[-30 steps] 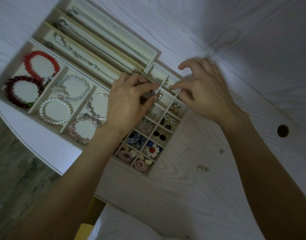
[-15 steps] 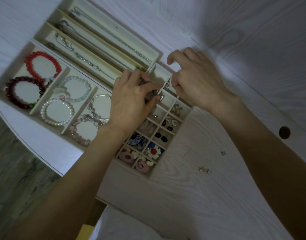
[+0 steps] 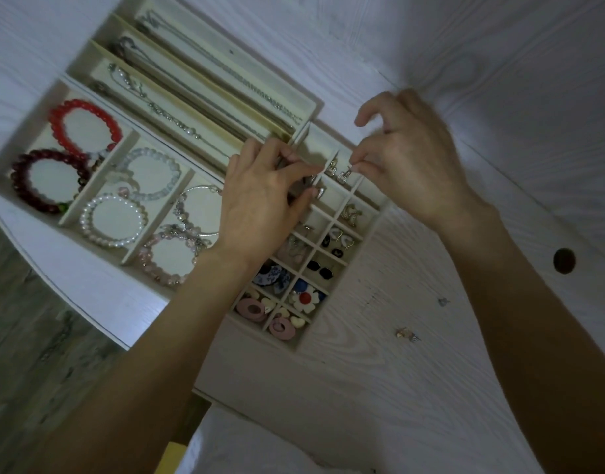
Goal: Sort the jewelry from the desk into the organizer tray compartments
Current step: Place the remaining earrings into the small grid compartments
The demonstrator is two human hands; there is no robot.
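A cream organizer tray (image 3: 302, 340) lies on the white desk, with bracelets at left, necklaces in long slots at the back, and earrings in a grid of small cells. My right hand (image 3: 407, 165) pinches a small silver earring (image 3: 345, 174) over a far cell of the grid. My left hand (image 3: 263, 206) hovers over the neighbouring cells, its fingertips closed on a small silvery earring (image 3: 319, 192). Two loose earring pieces (image 3: 406, 334) and a tiny stud (image 3: 442, 301) lie on the desk to the right of the tray.
The desk's rounded front edge (image 3: 88, 316) runs at lower left, with the floor beyond. A round cable hole (image 3: 563, 261) is at right. White cloth (image 3: 260, 449) shows at the bottom, below the desk.
My right hand has shifted slightly right and opened its upper fingers, keeping the earring pinched over the far cell. My left hand stays over the grid.
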